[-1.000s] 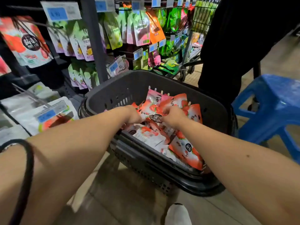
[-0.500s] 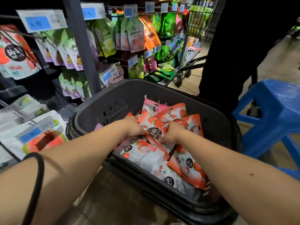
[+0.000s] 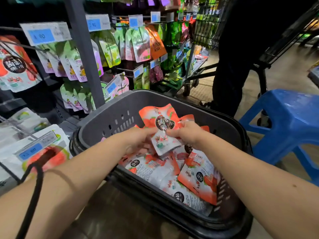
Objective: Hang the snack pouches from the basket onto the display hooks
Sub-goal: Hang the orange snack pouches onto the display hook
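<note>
Step in hand: pick-up of one snack pouch from the pile, judged from the grip and its height above the rest.
Left hand: curled fingers pinching the pouch's lower left edge.
Right hand: pinching the right edge; close to the left hand, with the pouch between the two.
Pouch location: upright over the middle of the grey basket, above the loose pouches, well apart from any hook.
Likely target: hook at upper left, carrying a matching red pouch with the same dark round mark.
Technique: turn the top edge toward the hook tip. Steer with one hand at the top and support the base with the other. Shake off any pouch clinging behind, then slide fully back on the rod.
Hang hole: not discernible.
Count, hands: two, both on the pouch.
Count, pouches held: one certain; another edge shows behind, hold uncertain.
Count, loose pouches: at least five faces; overlap prevents a firm total.
Count, baskets: one.
Count, blue stool: one, right of the basket.
</note>
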Demonstrator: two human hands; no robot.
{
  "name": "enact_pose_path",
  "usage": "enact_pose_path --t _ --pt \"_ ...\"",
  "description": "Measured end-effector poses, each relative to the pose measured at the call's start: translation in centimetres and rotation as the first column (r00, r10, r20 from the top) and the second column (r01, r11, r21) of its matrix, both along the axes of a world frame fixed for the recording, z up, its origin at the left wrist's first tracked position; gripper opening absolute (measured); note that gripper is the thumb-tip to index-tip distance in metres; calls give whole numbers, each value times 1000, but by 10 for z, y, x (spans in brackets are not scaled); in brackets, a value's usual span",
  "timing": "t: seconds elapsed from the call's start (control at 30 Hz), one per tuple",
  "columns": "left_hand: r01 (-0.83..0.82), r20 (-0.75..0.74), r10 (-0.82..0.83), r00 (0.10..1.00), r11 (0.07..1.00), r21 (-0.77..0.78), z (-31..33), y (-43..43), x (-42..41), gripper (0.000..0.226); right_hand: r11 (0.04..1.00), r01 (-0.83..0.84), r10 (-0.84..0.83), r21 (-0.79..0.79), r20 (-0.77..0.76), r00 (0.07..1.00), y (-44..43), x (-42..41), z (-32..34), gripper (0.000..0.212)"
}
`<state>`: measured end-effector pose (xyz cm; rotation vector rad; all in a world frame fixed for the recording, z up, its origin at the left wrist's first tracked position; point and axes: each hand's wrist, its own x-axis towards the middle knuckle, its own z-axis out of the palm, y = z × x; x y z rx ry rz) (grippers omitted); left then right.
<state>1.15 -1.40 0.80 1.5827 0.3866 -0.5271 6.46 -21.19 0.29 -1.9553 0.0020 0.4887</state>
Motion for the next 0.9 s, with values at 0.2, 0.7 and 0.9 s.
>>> enact_pose_path --t 0.2,0.7,0.9 --pt "-183 26 193 981 958 -219 -5 8 -1 12 984 -43 72 172 -170 983 29 -14 1 24" --pt "-255 201 224 954 956 146 0 78 -4 17 687 -486 424 -541 -246 872 49 -53 -26 67" --pt "-307 222 266 938 935 179 -1 77 -6 11 746 -405 323 -529 -245 914 54 -61 -33 90"
